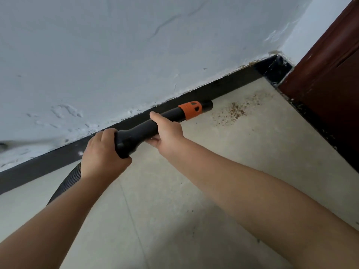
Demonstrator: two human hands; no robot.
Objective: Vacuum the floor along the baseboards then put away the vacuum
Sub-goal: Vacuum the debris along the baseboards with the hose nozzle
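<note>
both hands [103,152] [167,131] grip vacuum wand [147,128], nozzle tip seemingly at baseboard [233,79], hose [66,183] half hidden

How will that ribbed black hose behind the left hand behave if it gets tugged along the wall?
The hose is corrugated and curves down past the left hand, so it will probably flex and trail rather than push stiffly. The black wand, gripped by both the left and the right hand, looks rigid. On the smooth tile floor the hose should likely slide easily.

No legible text anywhere.
</note>
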